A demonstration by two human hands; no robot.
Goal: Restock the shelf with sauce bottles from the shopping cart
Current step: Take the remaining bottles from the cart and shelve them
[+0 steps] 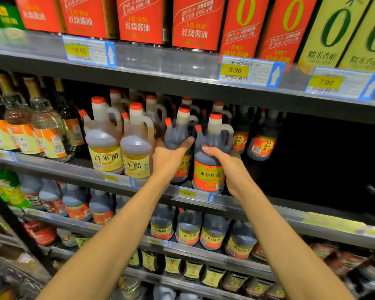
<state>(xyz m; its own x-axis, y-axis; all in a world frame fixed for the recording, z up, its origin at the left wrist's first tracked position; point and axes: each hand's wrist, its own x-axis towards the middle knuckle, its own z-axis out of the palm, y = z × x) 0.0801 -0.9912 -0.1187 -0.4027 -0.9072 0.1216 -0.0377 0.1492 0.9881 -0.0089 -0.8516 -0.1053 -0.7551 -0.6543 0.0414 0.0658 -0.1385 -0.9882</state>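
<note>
the left hand (170, 158) hides most of the label on the dark bottle (178, 135) it grips. the red cartons (195, 22) on the top shelf are cut off by the upper edge. the green packs (7, 20) far left are blurred. small print on the price tags (249, 71) is unreadable. the near bottom shelf items (344, 263) at right are blurred.
</note>
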